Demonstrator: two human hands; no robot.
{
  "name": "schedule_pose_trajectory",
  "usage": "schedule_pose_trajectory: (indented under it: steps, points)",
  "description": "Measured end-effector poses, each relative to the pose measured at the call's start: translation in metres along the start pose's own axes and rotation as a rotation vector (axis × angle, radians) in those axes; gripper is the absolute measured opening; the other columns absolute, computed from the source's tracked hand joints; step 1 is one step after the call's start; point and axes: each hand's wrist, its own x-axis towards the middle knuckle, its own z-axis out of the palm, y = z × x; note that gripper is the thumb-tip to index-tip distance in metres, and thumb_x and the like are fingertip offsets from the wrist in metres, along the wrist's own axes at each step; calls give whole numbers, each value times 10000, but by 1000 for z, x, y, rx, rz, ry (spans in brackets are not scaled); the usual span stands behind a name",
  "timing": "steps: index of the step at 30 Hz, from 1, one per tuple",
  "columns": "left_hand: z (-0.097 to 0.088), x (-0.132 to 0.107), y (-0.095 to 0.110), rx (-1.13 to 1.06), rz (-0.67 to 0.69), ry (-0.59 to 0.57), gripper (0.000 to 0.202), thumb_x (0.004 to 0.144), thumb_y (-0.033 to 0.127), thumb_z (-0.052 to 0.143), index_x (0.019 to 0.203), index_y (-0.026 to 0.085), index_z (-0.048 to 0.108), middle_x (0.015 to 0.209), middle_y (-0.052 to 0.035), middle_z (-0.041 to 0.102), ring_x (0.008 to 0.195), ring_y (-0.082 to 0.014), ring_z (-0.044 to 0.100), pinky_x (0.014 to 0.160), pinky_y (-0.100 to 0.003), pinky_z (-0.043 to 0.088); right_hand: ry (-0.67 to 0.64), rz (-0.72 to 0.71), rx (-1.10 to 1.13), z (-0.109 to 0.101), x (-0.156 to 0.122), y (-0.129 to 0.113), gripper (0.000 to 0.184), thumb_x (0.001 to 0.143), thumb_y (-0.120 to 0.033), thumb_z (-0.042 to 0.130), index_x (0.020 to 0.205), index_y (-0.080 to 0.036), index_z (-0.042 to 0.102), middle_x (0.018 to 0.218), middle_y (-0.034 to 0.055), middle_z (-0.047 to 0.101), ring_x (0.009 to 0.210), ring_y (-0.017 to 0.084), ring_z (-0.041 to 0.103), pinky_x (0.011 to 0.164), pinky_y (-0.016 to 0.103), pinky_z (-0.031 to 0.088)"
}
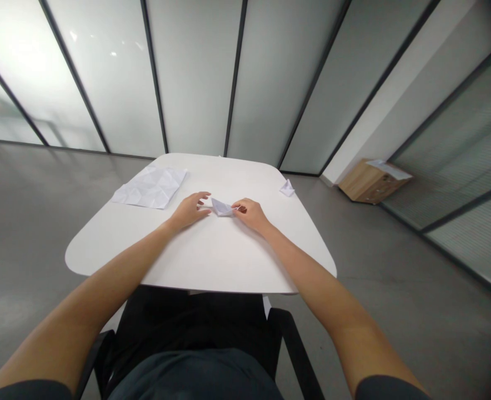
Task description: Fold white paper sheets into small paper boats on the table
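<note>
A small folded piece of white paper (221, 208) lies on the white table (212, 255) between my hands. My right hand (250, 213) pinches its right end with fingers curled. Just left of the paper rests my left hand (190, 209), fingers stretched out and apart, fingertips close to its left corner without gripping it.
A creased white sheet (150, 187) lies flat at the table's back left. A small folded paper shape (287, 188) sits near the back right edge. A wooden cabinet (370, 180) stands on the floor to the right. Glass partition walls run behind. Chair arms show below.
</note>
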Motion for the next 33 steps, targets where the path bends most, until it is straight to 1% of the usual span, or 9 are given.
schedule_pose_trajectory:
  steps: [4,8,12,15,19,22,27,30,33]
  points:
    - [0,0,0,48,-13,-6,617,860,420,739,1428,226,596,1326,-111,700,1015,-229,718,878,-378,615,-1,7,-48,-8,1,6,148,884,-242,719,980,-218,829,964,51,798,791,181,708,807,316,575]
    - [-1,-2,2,87,-3,-30,558,885,413,705,1402,222,621,1297,-100,719,1002,-226,722,927,-388,597,132,92,-171,-25,7,25,212,917,-284,662,1021,-206,829,1012,64,815,819,199,716,857,331,566]
    - [-1,-3,3,132,24,-74,478,892,413,682,1329,218,671,1267,-91,737,1002,-235,731,979,-406,576,244,253,-407,-54,18,50,313,969,-272,557,1107,-181,823,1116,100,815,952,227,722,947,334,526]
    - [-1,-3,3,148,31,-99,459,899,408,659,1316,218,681,1231,-90,755,1031,-247,734,995,-409,568,222,365,-573,-78,25,64,350,986,-261,528,1157,-171,821,1148,124,810,1039,252,710,968,335,501]
    - [0,-2,4,161,55,-114,453,901,407,648,1313,221,687,1189,-87,772,1056,-259,729,1015,-420,558,158,423,-756,-98,34,76,363,1009,-260,509,1165,-189,829,1177,148,797,1063,264,697,944,337,486]
    - [0,-1,5,174,75,-122,437,903,393,643,1300,218,701,1177,-88,779,1052,-267,726,1022,-431,555,117,480,-841,-102,42,83,372,1031,-263,485,1153,-187,829,1197,167,783,1070,256,695,925,331,487]
    - [-1,0,6,191,85,-138,417,910,385,640,1287,221,713,1179,-87,783,1052,-271,726,1029,-436,552,73,569,-897,-98,51,91,373,1031,-212,470,1170,-137,807,1215,211,760,1085,275,702,919,350,499]
    - [-2,-1,4,196,94,-133,420,917,387,635,1292,212,711,1189,-95,777,1064,-272,722,1034,-436,548,77,566,-903,-97,51,88,373,1016,-206,505,1295,-134,743,1231,213,749,1100,279,691,932,357,496]
    - [-2,-2,2,195,101,-127,425,915,391,637,1292,207,711,1190,-97,774,1066,-273,721,1025,-431,549,101,511,-887,-98,50,77,455,1003,-236,555,1446,-166,631,1260,187,739,1114,275,669,949,358,487]
